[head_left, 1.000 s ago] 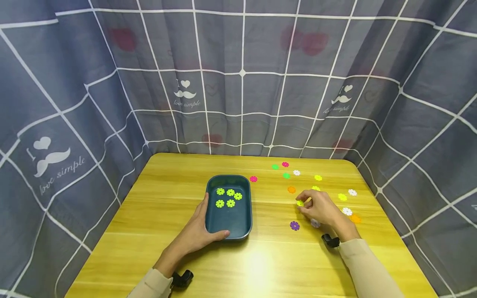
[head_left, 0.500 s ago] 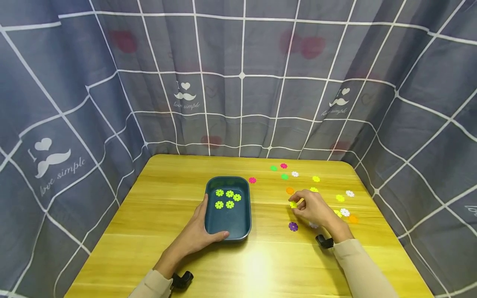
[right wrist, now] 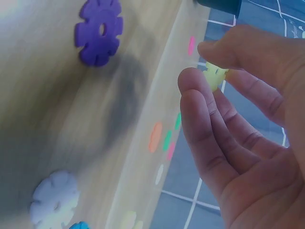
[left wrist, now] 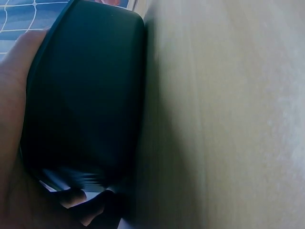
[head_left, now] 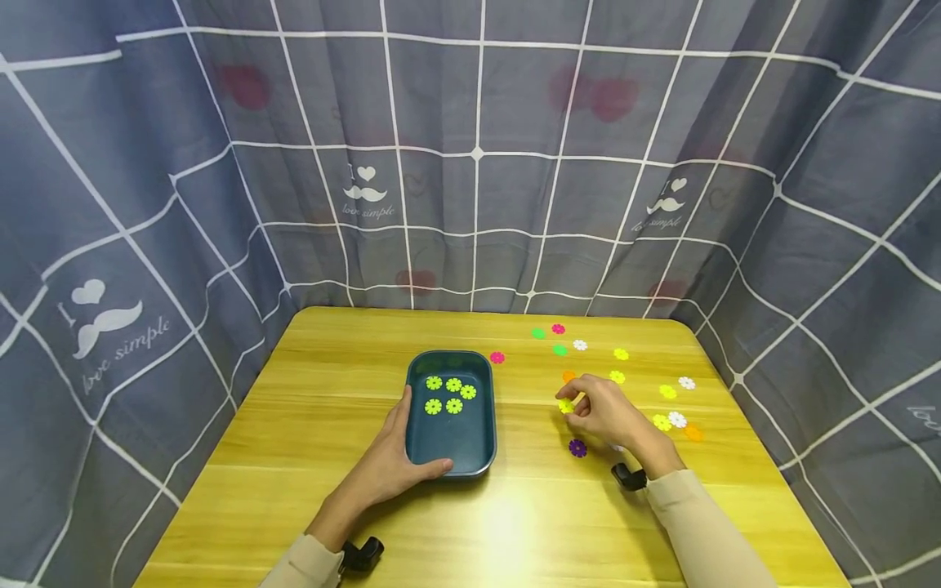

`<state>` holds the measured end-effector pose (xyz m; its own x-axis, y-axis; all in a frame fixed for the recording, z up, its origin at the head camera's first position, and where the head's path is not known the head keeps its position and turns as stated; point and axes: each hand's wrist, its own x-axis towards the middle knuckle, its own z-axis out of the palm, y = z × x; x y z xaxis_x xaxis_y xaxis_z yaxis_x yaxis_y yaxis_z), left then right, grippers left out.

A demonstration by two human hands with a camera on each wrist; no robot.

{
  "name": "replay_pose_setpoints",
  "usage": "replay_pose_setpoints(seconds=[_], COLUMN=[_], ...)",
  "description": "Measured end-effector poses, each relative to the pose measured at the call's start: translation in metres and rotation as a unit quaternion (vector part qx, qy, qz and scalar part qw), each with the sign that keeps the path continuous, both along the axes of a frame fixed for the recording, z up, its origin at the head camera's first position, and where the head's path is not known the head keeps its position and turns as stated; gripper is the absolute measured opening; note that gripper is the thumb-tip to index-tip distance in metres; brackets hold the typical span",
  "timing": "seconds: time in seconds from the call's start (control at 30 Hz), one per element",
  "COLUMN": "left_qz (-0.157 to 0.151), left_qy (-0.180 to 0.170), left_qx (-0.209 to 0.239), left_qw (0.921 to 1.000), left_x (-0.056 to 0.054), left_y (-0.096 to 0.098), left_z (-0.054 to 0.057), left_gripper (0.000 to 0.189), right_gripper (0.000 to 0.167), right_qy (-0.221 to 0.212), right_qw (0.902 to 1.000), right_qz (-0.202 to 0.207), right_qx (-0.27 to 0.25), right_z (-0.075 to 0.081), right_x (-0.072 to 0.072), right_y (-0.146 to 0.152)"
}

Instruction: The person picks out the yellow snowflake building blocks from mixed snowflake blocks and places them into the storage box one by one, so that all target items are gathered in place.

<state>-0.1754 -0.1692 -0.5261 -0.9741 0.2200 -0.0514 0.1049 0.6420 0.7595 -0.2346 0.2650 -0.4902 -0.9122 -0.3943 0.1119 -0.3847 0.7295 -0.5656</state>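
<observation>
In the head view my left hand (head_left: 395, 453) grips a dark blue-green plastic tray (head_left: 450, 453) at its near left corner, thumb over the near rim. Its outer wall (left wrist: 86, 95) fills much of the left wrist view. Several yellow flower-shaped plastic discs (head_left: 454, 406) lie inside the tray, toward its far end. To the right of it, my right hand (head_left: 606, 412) pinches another yellow notched disc (head_left: 565, 406) between thumb and fingers, held above the table. In the right wrist view this disc (right wrist: 215, 76) shows partly behind the fingertips.
A purple disc (head_left: 577, 447) lies just below my right hand. More discs are scattered over the table's right side: yellow (head_left: 662, 422), white (head_left: 677, 420), orange (head_left: 693, 433), green (head_left: 539, 333) and pink (head_left: 497, 358). A grey checked curtain (head_left: 441, 188) encloses the wooden table (head_left: 331, 367).
My right hand has moved left toward the tray with the yellow disc, uncovering another yellow disc near the white one. The left hand stays on the tray.
</observation>
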Motion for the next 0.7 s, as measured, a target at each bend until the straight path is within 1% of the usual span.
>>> replay_pose_setpoints(seconds=[0.2, 0.43, 0.6, 0.7], left_qz=[-0.002, -0.007, -0.007, -0.003], left_qy=[-0.005, 0.004, 0.008, 0.004], left_qx=[0.005, 0.011, 0.007, 0.009], left_qw=[1.0000, 0.9999, 0.9999, 0.9999], left_x=[-0.001, -0.003, 0.000, 0.001], left_y=[0.000, 0.002, 0.001, 0.000], left_z=[0.000, 0.001, 0.001, 0.001], left_gripper=[0.154, 0.153, 0.153, 0.153], right_gripper=[0.032, 0.033, 0.034, 0.034], right_qy=[0.006, 0.016, 0.034, 0.044], right_qw=[0.9999, 0.9997, 0.9986, 0.9979], right_qz=[0.012, 0.019, 0.037, 0.043], right_qx=[0.007, 0.005, 0.015, 0.020], right_z=[0.004, 0.008, 0.006, 0.006], right_x=[-0.004, -0.006, -0.006, -0.007], right_y=[-0.009, -0.019, -0.025, -0.029])
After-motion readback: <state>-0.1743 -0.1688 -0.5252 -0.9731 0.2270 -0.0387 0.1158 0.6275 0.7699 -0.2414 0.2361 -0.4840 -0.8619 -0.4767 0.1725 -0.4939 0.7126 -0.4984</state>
